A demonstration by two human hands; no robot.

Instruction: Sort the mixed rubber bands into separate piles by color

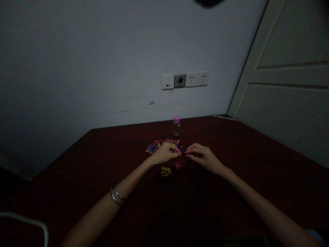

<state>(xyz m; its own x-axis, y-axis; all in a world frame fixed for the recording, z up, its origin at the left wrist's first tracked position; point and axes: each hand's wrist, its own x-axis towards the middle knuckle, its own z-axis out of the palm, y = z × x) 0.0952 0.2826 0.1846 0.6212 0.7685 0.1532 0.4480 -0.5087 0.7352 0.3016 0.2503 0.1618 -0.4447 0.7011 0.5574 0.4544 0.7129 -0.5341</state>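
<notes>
In the head view, we look down in dim light at a dark red table (102,212) against a pale wall (115,68). Our landmark is the pile (160,141) of small, many-coloured pieces, loosely spread and possibly soft bands.

Our left hand (164,154) reaches over the pile's near edge, thumb and finger brought narrowly together. Our right hand (205,157) is just right of the pile, pinched in the same way, facing the left. Between the two sets of fingertips, just off the pile's near right edge, we hold a tiny dark piece (183,153); its exact shape is too small and dark to tell.

Nearer to us than the pile lie a yellow bunch (166,171) and, to its right, a smaller pink bunch (178,165), apart from each other. Behind the pile, a clear bottle with a pink top (176,127) stands upright.

To handle the dark piece well, we would judge it best to grip it by its ends with light, even pressure, our wrists low and steady. Dark on dark, it could easily be lost if dropped, so we should work close above the table. Lifting our left palm slightly would avoid dragging pieces out of the pile.
</notes>
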